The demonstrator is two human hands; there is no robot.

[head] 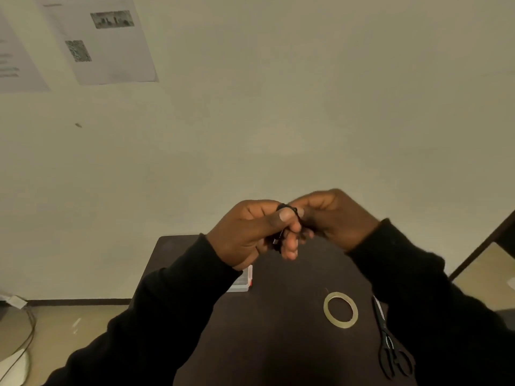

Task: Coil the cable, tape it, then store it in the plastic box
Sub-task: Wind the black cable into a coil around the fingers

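Both hands are raised above the dark table (278, 344), pressed together around a small black coiled cable (289, 209). My left hand (250, 232) pinches the coil with thumb on top; a short piece of the cable shows under its fingers. My right hand (337, 218) grips the same coil from the right side. Most of the cable is hidden by fingers. A roll of clear tape (340, 310) lies flat on the table below my right hand. The clear plastic box (243, 282) with a red latch sits on the table, mostly hidden behind my left sleeve.
Black scissors (390, 346) lie shut on the table's right side, beside the tape. A plain wall with paper sheets (103, 40) stands behind the table. Cables (25, 338) run across the floor at the left. A dark frame (485, 243) is at the right.
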